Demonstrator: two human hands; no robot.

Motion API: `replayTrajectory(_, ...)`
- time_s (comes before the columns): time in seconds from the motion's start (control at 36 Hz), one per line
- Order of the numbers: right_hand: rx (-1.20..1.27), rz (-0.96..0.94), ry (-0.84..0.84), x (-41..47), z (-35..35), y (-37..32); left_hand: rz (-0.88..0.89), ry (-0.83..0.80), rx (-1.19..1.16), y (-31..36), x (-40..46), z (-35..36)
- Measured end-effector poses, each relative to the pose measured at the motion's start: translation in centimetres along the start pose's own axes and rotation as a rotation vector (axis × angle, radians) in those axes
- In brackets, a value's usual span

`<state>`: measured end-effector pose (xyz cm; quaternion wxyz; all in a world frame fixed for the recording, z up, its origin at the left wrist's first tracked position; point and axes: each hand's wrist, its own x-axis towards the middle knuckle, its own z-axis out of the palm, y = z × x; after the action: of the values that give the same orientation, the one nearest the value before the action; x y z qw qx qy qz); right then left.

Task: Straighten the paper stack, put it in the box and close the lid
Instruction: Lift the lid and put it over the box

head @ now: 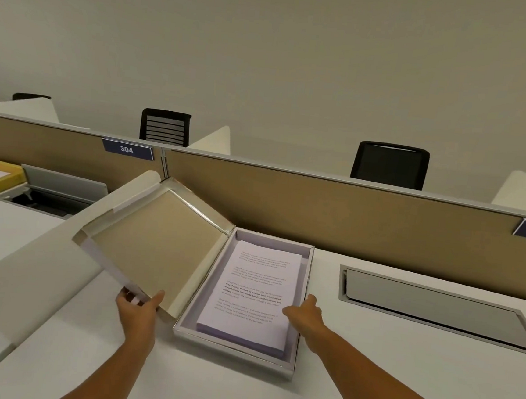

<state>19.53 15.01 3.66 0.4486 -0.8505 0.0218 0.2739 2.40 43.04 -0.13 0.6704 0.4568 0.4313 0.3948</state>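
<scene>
Near the tabletop's far edge, with paper (255, 294) in the box (294, 358), left hand (137, 307) pinching the lid (156, 244) should swing it over squarely once the open right hand (305, 314) clears the rim.

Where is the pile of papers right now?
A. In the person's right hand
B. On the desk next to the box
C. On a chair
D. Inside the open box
D: the paper stack lies flat inside the box, and the left hand holds the lid open by its edge.
</scene>
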Motion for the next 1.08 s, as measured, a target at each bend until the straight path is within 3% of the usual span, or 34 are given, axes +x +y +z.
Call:
replayTrajectory(0.25,0.012,-0.016,0.002,-1.2,-0.2,-1.5,0.172,-0.115,0.171,1.0,-2.1,0.8)
replayTrajectory(0.42,0.150,-0.057,0.005,-2.0,-0.7,-3.1,0.291,-0.146,0.371,1.8,-3.4,1.9)
replayTrajectory(0.69,0.417,-0.160,-0.163,-4.3,-0.6,-7.3,0.544,-0.368,0.632,0.9,-7.0,2.5)
replayTrajectory(0.83,0.776,-0.071,-0.310,-5.6,-1.1,-7.8,0.583,-0.487,0.770,0.4,-7.9,2.3)
replayTrajectory(0.94,1.004,0.022,-0.266,-5.6,-1.4,-7.1,0.688,-0.474,0.829,-0.3,-8.4,2.0)
replayTrajectory(1.03,1.033,0.057,-0.265,-5.3,-1.9,-6.9,0.695,-0.495,0.831,-0.4,-9.0,1.6)
replayTrajectory(1.08,0.908,0.059,-0.253,-5.0,-2.1,-6.6,0.716,-0.520,0.840,-0.5,-9.3,1.5)
